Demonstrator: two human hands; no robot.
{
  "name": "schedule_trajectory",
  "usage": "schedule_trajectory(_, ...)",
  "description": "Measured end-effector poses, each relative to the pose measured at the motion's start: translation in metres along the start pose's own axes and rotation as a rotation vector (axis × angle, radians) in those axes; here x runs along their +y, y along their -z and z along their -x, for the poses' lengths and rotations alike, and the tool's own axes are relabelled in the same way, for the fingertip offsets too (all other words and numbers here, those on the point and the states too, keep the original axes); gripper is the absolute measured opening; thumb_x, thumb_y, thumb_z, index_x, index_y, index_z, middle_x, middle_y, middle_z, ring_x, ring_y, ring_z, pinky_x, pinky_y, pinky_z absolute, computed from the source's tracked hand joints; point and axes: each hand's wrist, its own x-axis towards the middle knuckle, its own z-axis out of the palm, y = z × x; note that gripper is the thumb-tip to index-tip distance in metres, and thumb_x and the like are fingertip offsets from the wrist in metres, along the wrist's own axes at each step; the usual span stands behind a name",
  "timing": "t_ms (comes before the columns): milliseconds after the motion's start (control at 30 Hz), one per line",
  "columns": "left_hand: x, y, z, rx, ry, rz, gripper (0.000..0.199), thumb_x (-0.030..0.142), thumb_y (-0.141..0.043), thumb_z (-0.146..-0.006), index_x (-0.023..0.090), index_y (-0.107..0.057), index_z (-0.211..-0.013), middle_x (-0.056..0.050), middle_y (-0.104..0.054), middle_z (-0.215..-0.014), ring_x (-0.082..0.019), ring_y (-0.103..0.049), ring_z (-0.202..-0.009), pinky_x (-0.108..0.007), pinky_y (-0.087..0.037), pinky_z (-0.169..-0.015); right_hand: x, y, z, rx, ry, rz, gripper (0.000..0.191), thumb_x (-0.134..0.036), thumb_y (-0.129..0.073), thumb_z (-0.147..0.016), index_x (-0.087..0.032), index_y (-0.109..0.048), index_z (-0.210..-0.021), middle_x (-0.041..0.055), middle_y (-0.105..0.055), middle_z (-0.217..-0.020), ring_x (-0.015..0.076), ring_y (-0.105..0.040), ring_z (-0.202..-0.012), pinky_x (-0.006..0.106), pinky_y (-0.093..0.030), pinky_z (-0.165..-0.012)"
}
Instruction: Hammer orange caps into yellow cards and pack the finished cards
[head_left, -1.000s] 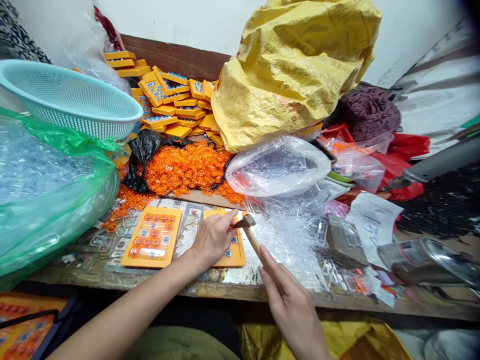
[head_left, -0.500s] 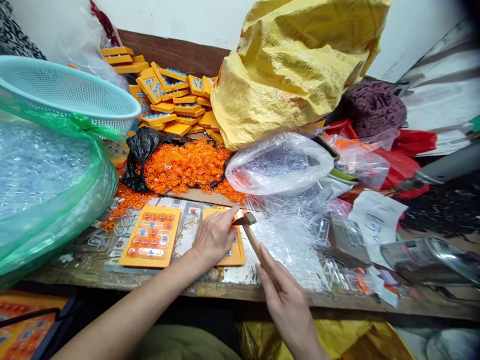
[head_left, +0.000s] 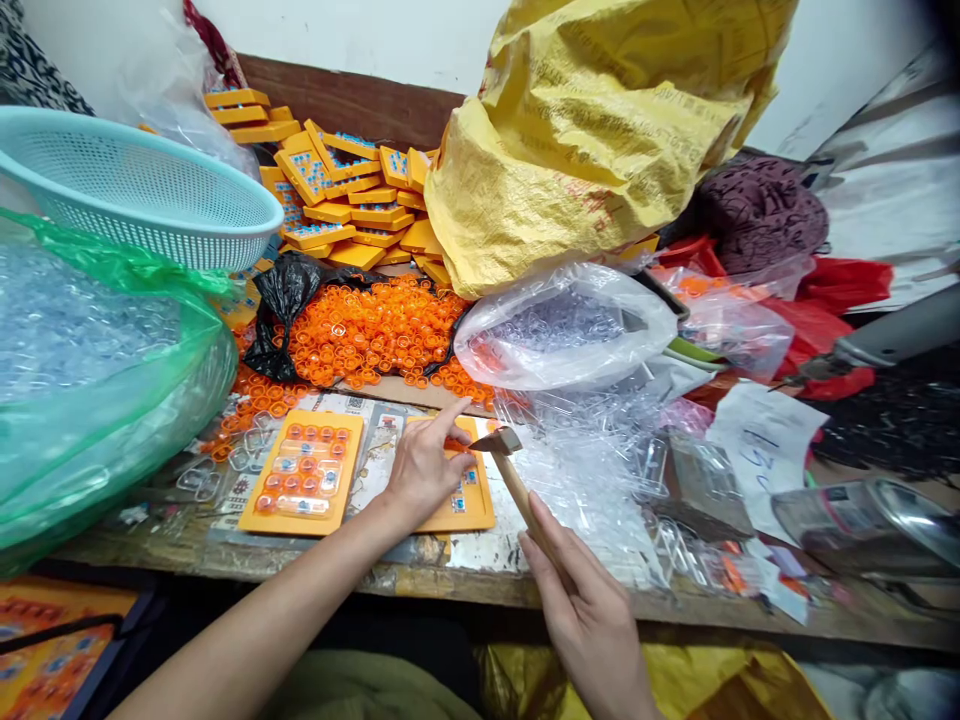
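My right hand [head_left: 592, 610] grips the wooden handle of a small hammer [head_left: 521, 495]. The hammer's dark metal head is just right of my left fingertips, above an orange plastic board [head_left: 474, 505] with small blue-marked pieces set in it. Over the upper part of that board rests my left hand [head_left: 426, 468], thumb and index finger spread apart. Orange bits show between those two fingers, and my palm hides much of the board. Left of it lies a second orange board [head_left: 304, 475], with rows of orange rings and clear caps on its face.
Behind the boards is a heap of orange rings [head_left: 375, 330] on black plastic. Clear parts fill a green bag [head_left: 210, 370] at left and a white bag [head_left: 487, 365]. A blue basket [head_left: 217, 215], stacked orange boards [head_left: 375, 195] and a yellow sack [head_left: 570, 190] stand behind.
The hammer head has shifted slightly right, off the left fingers. My left index finger and thumb have spread wider, uncovering more of the board. The view has moved slightly.
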Motion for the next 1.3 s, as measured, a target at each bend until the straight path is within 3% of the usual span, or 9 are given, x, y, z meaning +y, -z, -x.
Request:
schedule_trajectory(100,-0.002,-0.001,0.001,0.003,-0.014,0.024,0.072,0.007,-0.073,-0.066,0.024,-0.047,-0.131,0.003,-0.071,-0.082,-0.017,-0.065,-0.082,-0.037,-0.048,-0.088,0.001,0.0,0.0,0.039,-0.023,-0.021,0.041,-0.02,-0.053,-0.09,-0.023,-0.054,-0.131,0.0065,-0.068,-0.116,0.02,-0.065,-0.106,0.025,-0.054,-0.084)
schedule_trajectory(333,-0.002,-0.002,0.001,0.02,0.014,0.02,0.076,0.007,-0.073,-0.065,0.023,-0.046,-0.133,0.003,-0.068,-0.08,-0.016,-0.063,-0.08,-0.036,-0.048,-0.087,0.004,0.002,-0.006,-0.116,-0.127,0.11,0.04,-0.03,-0.048,-0.092,-0.026,-0.053,-0.132,0.0054,-0.067,-0.118,0.0194,-0.067,-0.101,0.024,-0.056,-0.078)
schedule_trajectory(633,-0.001,0.002,0.004,-0.025,0.054,0.065,0.076,0.009,-0.076,-0.062,0.024,-0.047,-0.132,0.003,-0.068,-0.081,-0.015,-0.065,-0.079,-0.032,-0.051,-0.082,0.002,0.0,-0.001,-0.098,-0.203,-0.031,0.039,-0.035,-0.053,-0.087,-0.026,-0.061,-0.124,0.0054,-0.067,-0.119,0.022,-0.066,-0.103,0.027,-0.056,-0.079)
schedule_trajectory(733,-0.002,0.014,-0.008,-0.051,0.056,-0.008,0.062,0.02,-0.074,-0.069,0.017,-0.052,-0.127,-0.001,-0.071,-0.087,-0.015,-0.067,-0.08,-0.027,-0.053,-0.08,-0.001,-0.004,-0.005,-0.002,-0.38,-0.237,0.045,-0.04,-0.06,-0.082,-0.021,-0.062,-0.123,0.0076,-0.072,-0.105,0.0205,-0.07,-0.077,0.029,-0.057,-0.062)
schedule_trajectory(800,-0.005,0.025,-0.026,-0.023,0.049,-0.118,0.04,0.023,-0.063,-0.08,0.015,-0.06,-0.119,-0.006,-0.072,-0.095,-0.015,-0.067,-0.085,-0.026,-0.053,-0.081,-0.004,-0.008,-0.01,0.05,-0.504,-0.379,0.057,-0.044,-0.062,-0.08,-0.019,-0.054,-0.131,0.0057,-0.072,-0.088,0.0127,-0.059,-0.048,0.025,-0.049,-0.043)
schedule_trajectory(867,-0.012,0.033,-0.047,0.003,0.05,-0.217,0.025,0.018,-0.055,-0.083,0.015,-0.068,-0.105,-0.008,-0.071,-0.102,-0.019,-0.066,-0.093,-0.031,-0.051,-0.087,-0.005,-0.015,-0.018,0.075,-0.573,-0.474,0.068,-0.045,-0.063,-0.079,-0.018,-0.044,-0.138,0.0042,-0.07,-0.082,0.0098,-0.052,-0.043,0.023,-0.044,-0.038)
schedule_trajectory(1033,-0.028,0.038,-0.084,-0.097,0.043,-0.377,0.021,0.008,-0.058,-0.072,0.018,-0.074,-0.083,-0.007,-0.073,-0.089,-0.023,-0.065,-0.091,-0.034,-0.049,-0.086,-0.004,-0.035,-0.029,0.01,-0.557,-0.564,0.082,-0.04,-0.071,-0.069,-0.014,-0.039,-0.14,0.0103,-0.069,-0.099,0.0213,-0.067,-0.082,0.032,-0.056,-0.067)
schedule_trajectory(1167,-0.033,0.037,-0.083,-0.179,0.001,-0.423,0.021,0.01,-0.057,-0.072,0.018,-0.074,-0.08,-0.005,-0.073,-0.08,-0.02,-0.066,-0.079,-0.028,-0.05,-0.076,-0.003,-0.043,-0.026,-0.032,-0.528,-0.576,0.088,-0.032,-0.074,-0.065,-0.017,-0.034,-0.143,0.0072,-0.071,-0.097,0.0221,-0.068,-0.086,0.037,-0.055,-0.078)
schedule_trajectory(1300,-0.036,0.039,-0.079,-0.163,-0.025,-0.464,0.025,0.011,-0.05,-0.076,0.017,-0.074,-0.084,-0.007,-0.07,-0.082,-0.021,-0.063,-0.082,-0.028,-0.048,-0.076,-0.006,-0.043,-0.022,-0.025,-0.518,-0.55,0.087,-0.03,-0.073,-0.066,-0.019,-0.034,-0.143,0.0062,-0.072,-0.095,0.0221,-0.069,-0.085,0.038,-0.054,-0.08)
